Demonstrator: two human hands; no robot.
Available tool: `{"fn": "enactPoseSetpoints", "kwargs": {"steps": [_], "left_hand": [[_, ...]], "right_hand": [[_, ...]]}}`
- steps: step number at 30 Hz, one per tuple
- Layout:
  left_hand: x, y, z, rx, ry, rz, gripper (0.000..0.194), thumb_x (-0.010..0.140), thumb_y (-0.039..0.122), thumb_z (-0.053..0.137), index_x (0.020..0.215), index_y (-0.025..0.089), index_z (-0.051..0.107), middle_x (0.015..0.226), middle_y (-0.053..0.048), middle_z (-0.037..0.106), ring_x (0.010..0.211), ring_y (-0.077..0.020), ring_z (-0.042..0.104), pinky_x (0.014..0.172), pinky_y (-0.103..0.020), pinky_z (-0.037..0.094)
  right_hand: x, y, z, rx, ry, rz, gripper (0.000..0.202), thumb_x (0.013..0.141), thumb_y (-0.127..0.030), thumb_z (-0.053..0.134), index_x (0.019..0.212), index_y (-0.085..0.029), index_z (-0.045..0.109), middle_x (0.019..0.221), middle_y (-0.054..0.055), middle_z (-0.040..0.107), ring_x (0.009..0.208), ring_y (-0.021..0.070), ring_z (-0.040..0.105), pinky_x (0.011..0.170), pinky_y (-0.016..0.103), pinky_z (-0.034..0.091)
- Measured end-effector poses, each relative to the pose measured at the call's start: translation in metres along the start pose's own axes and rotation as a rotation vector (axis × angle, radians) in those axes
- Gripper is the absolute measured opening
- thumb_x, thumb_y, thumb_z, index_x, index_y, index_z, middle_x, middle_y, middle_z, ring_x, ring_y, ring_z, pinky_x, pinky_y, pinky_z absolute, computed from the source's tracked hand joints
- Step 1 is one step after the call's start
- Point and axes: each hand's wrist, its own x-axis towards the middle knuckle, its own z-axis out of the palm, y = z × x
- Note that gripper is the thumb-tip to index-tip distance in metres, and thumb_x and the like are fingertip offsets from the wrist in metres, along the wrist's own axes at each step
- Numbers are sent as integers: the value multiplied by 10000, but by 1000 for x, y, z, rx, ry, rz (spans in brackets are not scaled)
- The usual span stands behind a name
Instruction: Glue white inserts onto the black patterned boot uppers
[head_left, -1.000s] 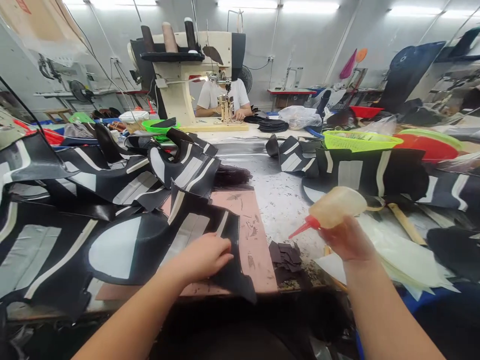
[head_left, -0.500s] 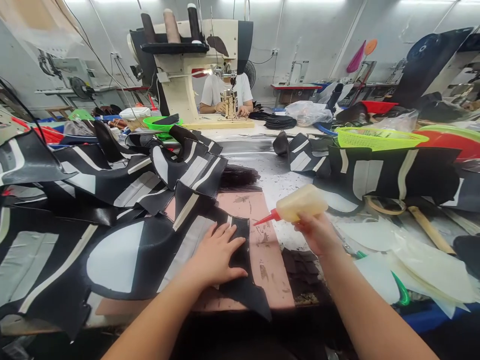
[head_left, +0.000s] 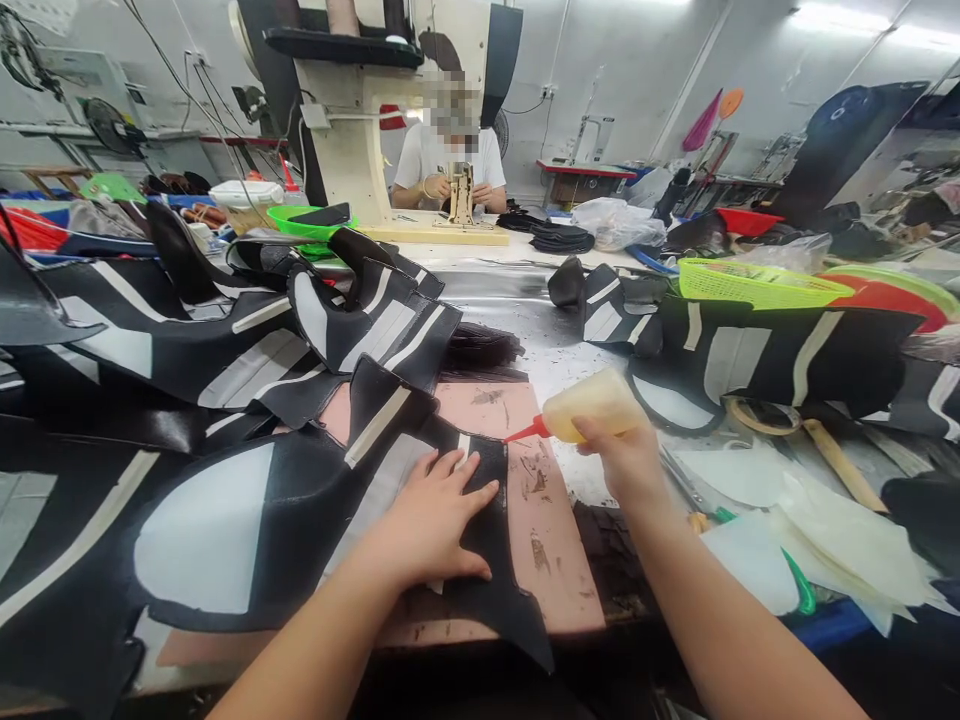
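My right hand (head_left: 616,455) is closed round a soft, pale yellow glue bottle (head_left: 596,405) with a red nozzle. The nozzle's tip is at the top right corner of a black leather piece (head_left: 480,520) with white and grey backing strips. Fingers spread, my left hand (head_left: 435,510) lies flat on that piece and presses on it. Underneath is a pink board (head_left: 551,520) with dark smears. To the left, a white half-oval patch (head_left: 206,530) shows on the black material.
More black leather pieces (head_left: 247,350) are heaped at the left. A stack of dark strips (head_left: 484,350) lies behind the board. At the right are a yellow-green basket (head_left: 757,283), white sheets (head_left: 825,510) and green-handled scissors (head_left: 802,585). A person (head_left: 450,165) sits behind a sewing machine (head_left: 352,140).
The bottle's nozzle has come slightly left and up, from beside the leather piece to its corner. My left hand stays flat on the piece. The view has tilted a little.
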Motion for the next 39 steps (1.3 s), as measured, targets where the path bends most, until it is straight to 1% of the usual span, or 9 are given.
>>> {"fn": "enactPoseSetpoints", "kwargs": {"steps": [4,11,15,22,27,29,33,36,39], "left_hand": [[-1,-1,1,5,-4,-1,858,585,588,707,1324,264,415,1457,-152,221,1346,-341,170,1062,-545,147],[-1,0,0,8,-10,-5,812,642,614,647,1333,269,399,1464,-145,200,1351,-335,152,1068,-546,117],[0,1,2,22,1,-4,750,691,623,596,1328,274,407,1461,-143,216,1351,-326,157,1067,-540,122],[4,4,3,90,-1,-5,827,634,615,661,1334,261,400,1456,-159,237,1346,-329,175,1064,-523,145],[5,7,0,132,-32,2,859,617,607,684,1339,245,393,1461,-170,214,1346,-339,170,1065,-520,133],[6,7,1,147,-37,1,869,615,610,684,1344,247,384,1462,-169,212,1347,-337,166,1064,-519,134],[7,7,2,166,-37,1,873,620,630,667,1348,246,377,1464,-164,215,1350,-330,156,1064,-510,135],[8,7,2,168,-33,1,880,614,630,671,1351,255,371,1465,-158,216,1352,-327,151,1065,-508,131],[7,10,1,164,-49,-9,871,621,621,670,1352,256,368,1469,-152,210,1353,-326,146,1069,-502,122]], "right_hand": [[0,-1,2,-38,-2,-9,573,431,-503,781,824,-145,569,765,59,598,653,196,577,435,291,480],[-5,-3,-2,-50,-27,5,581,417,-487,794,825,-143,563,720,46,604,592,169,564,398,258,457],[-16,-1,-10,-84,-40,34,556,435,-469,796,819,-142,562,704,42,610,566,163,565,388,253,459],[-40,3,-26,-130,-82,83,550,450,-490,803,811,-159,553,660,26,606,508,172,568,374,279,478],[-57,4,-37,-153,-130,134,588,453,-502,806,872,-170,561,716,50,639,598,232,614,414,314,510],[-63,4,-42,-182,-163,114,569,483,-506,794,883,-171,568,778,70,652,683,261,631,471,337,534],[-75,1,-51,-223,-197,-8,495,521,-508,774,828,-172,580,860,87,648,812,283,625,608,366,550],[-80,-3,-57,-246,-212,-57,510,525,-492,777,873,-175,581,843,74,641,805,270,622,642,362,545],[-83,-6,-63,-271,-268,-110,541,515,-466,788,920,-179,572,815,61,633,757,252,622,607,337,542]]}}
